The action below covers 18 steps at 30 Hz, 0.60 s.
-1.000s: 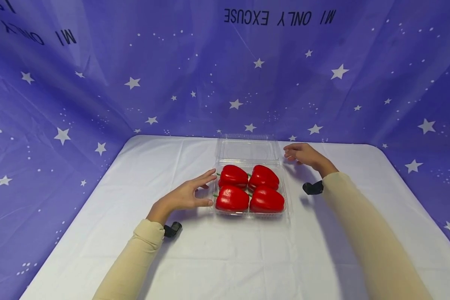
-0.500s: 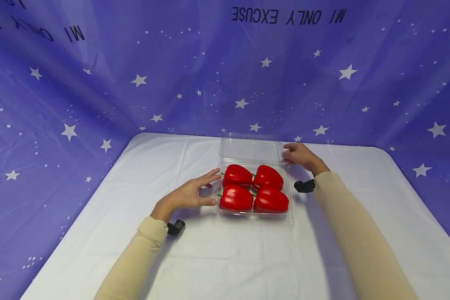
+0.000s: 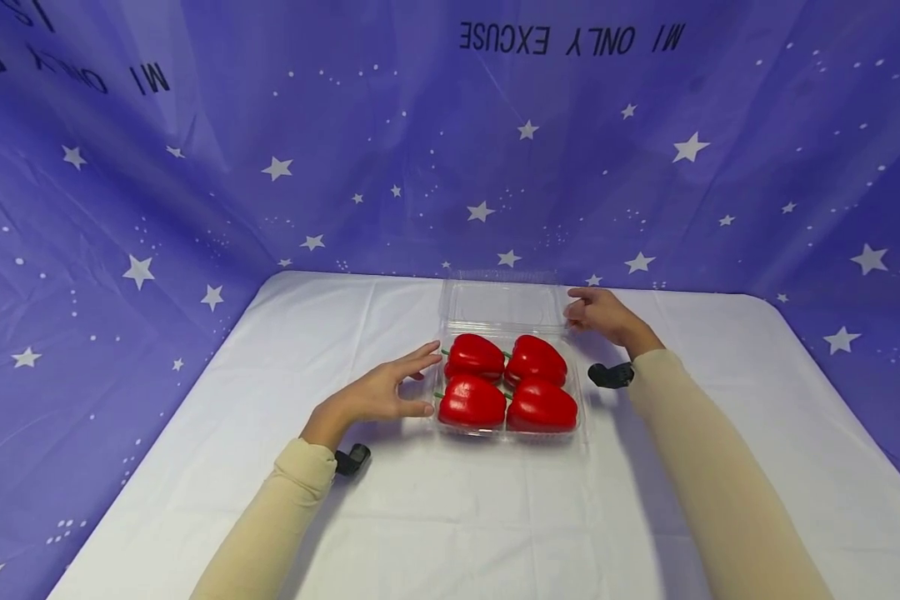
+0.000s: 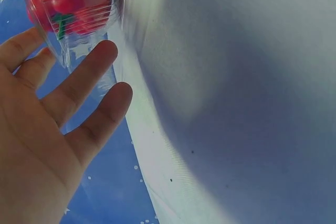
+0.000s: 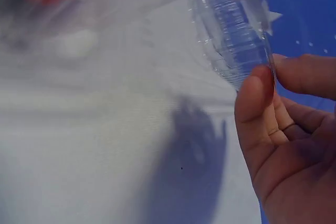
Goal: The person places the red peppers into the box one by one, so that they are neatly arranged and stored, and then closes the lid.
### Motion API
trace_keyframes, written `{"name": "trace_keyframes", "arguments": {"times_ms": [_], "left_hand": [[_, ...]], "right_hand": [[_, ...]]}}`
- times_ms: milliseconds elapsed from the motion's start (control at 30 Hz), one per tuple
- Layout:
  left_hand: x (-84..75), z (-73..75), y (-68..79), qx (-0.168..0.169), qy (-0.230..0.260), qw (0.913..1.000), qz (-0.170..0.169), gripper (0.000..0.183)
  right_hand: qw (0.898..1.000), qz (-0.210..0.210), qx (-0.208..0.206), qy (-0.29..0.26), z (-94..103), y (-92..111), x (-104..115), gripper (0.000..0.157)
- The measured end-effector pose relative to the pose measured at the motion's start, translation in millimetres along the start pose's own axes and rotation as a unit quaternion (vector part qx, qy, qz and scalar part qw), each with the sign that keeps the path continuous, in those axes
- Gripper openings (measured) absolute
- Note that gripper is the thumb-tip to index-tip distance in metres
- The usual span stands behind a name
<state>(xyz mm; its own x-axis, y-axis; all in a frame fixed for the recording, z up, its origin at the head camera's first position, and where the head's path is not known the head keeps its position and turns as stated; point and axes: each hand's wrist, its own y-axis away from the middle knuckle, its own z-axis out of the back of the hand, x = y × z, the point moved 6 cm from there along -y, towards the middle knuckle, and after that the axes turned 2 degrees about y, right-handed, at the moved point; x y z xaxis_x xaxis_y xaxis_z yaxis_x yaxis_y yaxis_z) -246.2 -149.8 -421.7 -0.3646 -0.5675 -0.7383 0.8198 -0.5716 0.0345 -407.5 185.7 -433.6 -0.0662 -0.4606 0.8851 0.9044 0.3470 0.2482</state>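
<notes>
Several red bell peppers [image 3: 472, 402] with green stems sit in the base of a clear plastic clamshell box [image 3: 468, 432]. Its lid [image 3: 504, 302] is folded back on the far side. At the lid's right edge, my right hand [image 3: 603, 317] pinches the rim between thumb and finger; the right wrist view shows the clear lid [image 5: 239, 40] in that pinch. My left hand [image 3: 375, 393] is spread along the box's left side, fingers extended. In the left wrist view, some fingers [image 4: 100, 59] lie close to the box wall; whether they touch it I cannot tell.
A white cloth [image 3: 450, 517] covers the table beneath the box. Purple curtains [image 3: 390, 150] printed with white stars rise behind and beside the table. Each wrist carries a small black camera mount [image 3: 610, 375].
A second ago my right hand was apart from the lid; it has moved left and now pinches the lid's right edge. The left hand stays beside the box. The head view has shifted slightly.
</notes>
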Motion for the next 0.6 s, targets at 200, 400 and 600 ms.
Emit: {"name": "trace_keyframes", "arguments": {"times_ms": [200,400,600], "left_hand": [[-1.3,-1.5,-0.3,0.005,-0.001,1.0000,0.001,0.081],[-1.9,-1.4,-0.6,0.012,0.003,0.9999,0.005,0.082],[-0.8,-1.7,-2.1,0.015,0.001,0.9999,0.004,0.082]], "right_hand": [[0.998,0.000,0.000,-0.061,7.6,4.9,-1.3,0.062],[0.998,0.025,-0.036,-0.055,18.8,8.3,5.8,0.050],[0.989,0.056,-0.052,-0.123,25.8,10.1,18.3,0.046]]}}
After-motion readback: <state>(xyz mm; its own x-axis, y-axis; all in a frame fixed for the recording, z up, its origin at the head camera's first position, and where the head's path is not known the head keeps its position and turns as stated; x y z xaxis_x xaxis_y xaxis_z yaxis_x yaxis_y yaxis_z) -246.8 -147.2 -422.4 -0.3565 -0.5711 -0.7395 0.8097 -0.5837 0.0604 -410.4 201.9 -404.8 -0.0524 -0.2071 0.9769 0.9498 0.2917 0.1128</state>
